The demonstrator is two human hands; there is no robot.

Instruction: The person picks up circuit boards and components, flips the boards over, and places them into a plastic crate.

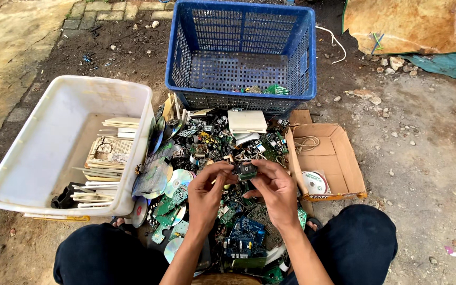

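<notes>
Head view: both hands, left hand [205,191] and right hand [277,191], pinch a small circuit board [245,170] between their fingertips.

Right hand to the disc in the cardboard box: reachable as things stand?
Probably yes, but not freely. The disc lies uncovered in the open cardboard box, just beside the right hand. That hand, with the left hand, is pinching a small dark component, so it would have to let go first.

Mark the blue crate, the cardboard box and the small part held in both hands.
blue crate [241,98]: head view, front wall near the lower rim.
cardboard box [339,158]: head view, bare inner floor.
small dark electronic part [246,170]: head view, its middle, between the fingertips of both hands.
</notes>
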